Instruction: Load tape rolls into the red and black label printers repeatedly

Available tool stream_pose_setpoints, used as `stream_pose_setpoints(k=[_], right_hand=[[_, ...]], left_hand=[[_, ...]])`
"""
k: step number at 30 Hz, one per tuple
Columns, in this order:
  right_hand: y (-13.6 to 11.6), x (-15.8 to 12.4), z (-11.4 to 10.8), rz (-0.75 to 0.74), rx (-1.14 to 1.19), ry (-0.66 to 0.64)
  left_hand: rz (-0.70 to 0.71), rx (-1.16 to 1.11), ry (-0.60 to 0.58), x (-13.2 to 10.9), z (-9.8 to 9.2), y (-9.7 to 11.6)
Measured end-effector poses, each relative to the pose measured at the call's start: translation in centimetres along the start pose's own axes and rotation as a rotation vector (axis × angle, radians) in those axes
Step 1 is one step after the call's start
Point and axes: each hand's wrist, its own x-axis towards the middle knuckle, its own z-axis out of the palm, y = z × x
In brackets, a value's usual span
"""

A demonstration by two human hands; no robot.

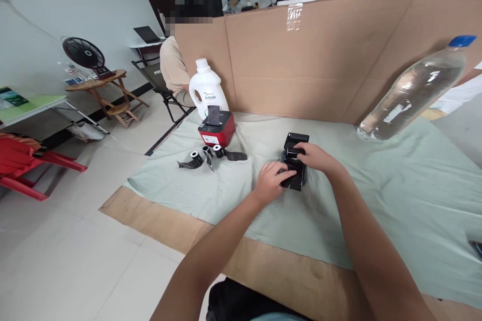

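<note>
A small black receipt printer lies on the green cloth in front of me, its lid raised at the far side. Inside sits a dark paper roll, from which a black paper strip hangs over the near edge. My left hand grips the printer's left side, thumb stretched across the strip. With fingers closed at the roll's right end, my right hand reaches in from the right. The fingertips partly hide the roll.
Left of the printer lie several small black paper rolls. Behind them stand a red and black printer and a white jug. A large water bottle is at right, before a cardboard partition. A person sits beyond.
</note>
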Motion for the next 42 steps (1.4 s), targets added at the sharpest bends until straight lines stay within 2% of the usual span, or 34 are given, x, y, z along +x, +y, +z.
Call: stream_pose_setpoints(k=[5, 8, 10, 14, 16, 19, 23, 28, 30, 34, 39, 42], right_hand=[[-1.1, 0.0, 0.9, 0.014, -0.165, 0.017], [-1.4, -0.3, 1.0, 0.041, -0.224, 0.091], [-1.6, -0.5, 0.8, 0.062, -0.201, 0.17], [-1.7, -0.4, 0.4, 0.039, -0.138, 0.477], [-1.4, -0.1, 0.4, 0.0, -0.108, 0.536], [-0.6, 0.1, 0.2, -0.038, -0.031, 0.453], [0.2, -0.8, -0.5, -0.081, 0.006, 0.231], [-0.6, -2.4, -0.8, -0.057, -0.032, -0.019], [-0.8, -2.6, -0.7, -0.025, -0.034, -0.034], [0.0, -1.8, 0.0, 0.155, 0.024, 0.056], [0.9, -0.6, 0.8, 0.284, 0.166, -0.16], [-0.5, -1.0, 0.8, 0.327, 0.072, -0.127]], left_hand=[[0.01, -0.025, 0.049, 0.0, 0.1, -0.1], [0.009, -0.014, 0.033, 0.0, 0.3, -0.1], [0.013, 0.006, 0.012, -0.1, 0.3, -0.2], [0.063, 0.047, -0.035, -0.2, 0.0, -0.5], [0.115, 0.045, -0.064, -0.3, -0.3, -0.5], [0.218, 0.011, -0.12, -0.4, -1.0, -0.4], [0.321, 0.042, -0.199, -0.6, -2.2, -0.3], [0.404, 0.117, -0.245, -0.6, -2.6, -0.2], [0.422, 0.119, -0.268, -0.6, -2.5, -0.2], [0.406, 0.089, -0.313, -0.6, -2.3, -0.1], [0.414, 0.095, -0.353, -0.4, -2.1, -0.1], [0.396, 0.107, -0.397, -0.4, -2.1, 0.0]])
